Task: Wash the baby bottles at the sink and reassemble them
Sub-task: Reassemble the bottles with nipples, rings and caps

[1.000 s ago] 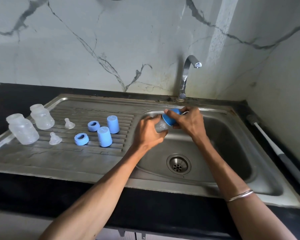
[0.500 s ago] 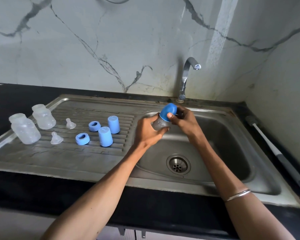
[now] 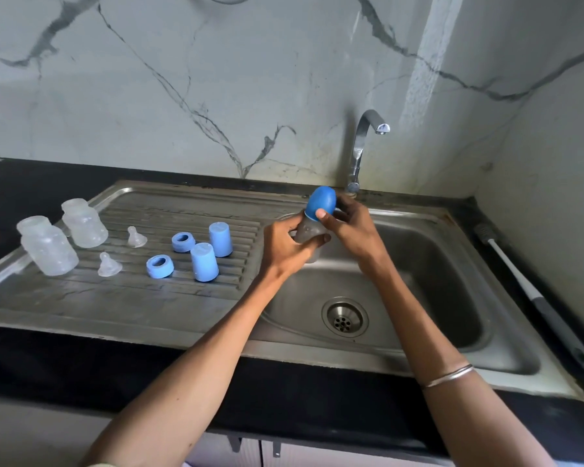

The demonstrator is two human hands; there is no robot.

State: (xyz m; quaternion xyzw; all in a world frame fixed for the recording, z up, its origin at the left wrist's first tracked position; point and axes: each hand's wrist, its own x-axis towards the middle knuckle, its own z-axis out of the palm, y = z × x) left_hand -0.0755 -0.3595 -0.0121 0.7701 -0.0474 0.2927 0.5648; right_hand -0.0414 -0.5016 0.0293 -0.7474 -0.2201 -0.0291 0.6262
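1. Step in hand, as I judge it: taking the third bottle apart over the sink basin (image 3: 452,264). The left hand (image 3: 285,246) has its fingers wrapped round the clear bottle body (image 3: 309,235); the right hand (image 3: 351,227) pinches the blue cap (image 3: 321,203) between thumb and fingers at the cap's lower edge. The bottle is held tilted, cap pointing far and slightly right, above the basin's far left corner and just near the tap (image 3: 361,146).

2. Whether the cap has come free of the bottle cannot be told; the hands hide the joint.

3. On the ribbed draining board (image 3: 115,298) to the left lie parts of two other bottles, all apart: two clear bodies (image 3: 49,246), two teats (image 3: 108,265), two blue rings (image 3: 160,266) and two blue caps (image 3: 204,262).

4. No water runs from the tap, and nothing looks wet, so washing seems not yet begun.

5. Next move, by my reckoning: lift the cap off and set it with the others, then unscrew the ring and teat, keeping a firm hold on the body.

6. A bottle brush (image 3: 533,298) lies on the dark worktop (image 3: 560,298) at the right, untouched.
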